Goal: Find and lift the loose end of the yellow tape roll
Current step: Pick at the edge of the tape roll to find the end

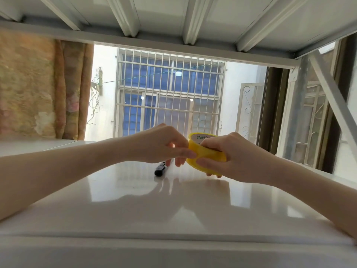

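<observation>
Hands met over a glossy white table, where the right hand gripped a yellow tape roll just above the surface, thumb across its outer band and fingers curled beneath. The left hand pressed thumb and forefinger together against the roll's near edge, pinching at the tape; whether a loose end had come up could not be told. A black pen-like object lay on the table just beside the left hand, before a barred window.
</observation>
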The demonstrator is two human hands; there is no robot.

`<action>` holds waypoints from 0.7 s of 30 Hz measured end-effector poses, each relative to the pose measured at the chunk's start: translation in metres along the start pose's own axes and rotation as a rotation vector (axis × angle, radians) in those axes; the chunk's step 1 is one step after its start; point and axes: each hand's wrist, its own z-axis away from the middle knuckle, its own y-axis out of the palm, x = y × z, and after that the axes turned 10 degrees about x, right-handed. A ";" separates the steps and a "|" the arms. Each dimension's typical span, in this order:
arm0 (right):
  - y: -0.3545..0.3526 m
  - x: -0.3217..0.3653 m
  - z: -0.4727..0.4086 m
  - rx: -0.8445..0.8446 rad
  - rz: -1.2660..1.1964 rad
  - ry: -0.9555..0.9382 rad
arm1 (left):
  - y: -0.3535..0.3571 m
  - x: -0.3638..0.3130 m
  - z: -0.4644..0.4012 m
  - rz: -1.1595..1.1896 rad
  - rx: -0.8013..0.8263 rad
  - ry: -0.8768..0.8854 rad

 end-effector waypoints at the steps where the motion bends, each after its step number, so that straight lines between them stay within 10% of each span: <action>1: 0.000 0.000 0.000 0.002 -0.010 0.003 | 0.000 0.000 0.001 0.000 -0.002 0.006; 21: -0.004 0.000 0.002 -0.021 0.026 0.027 | 0.005 0.003 0.003 -0.141 -0.165 0.190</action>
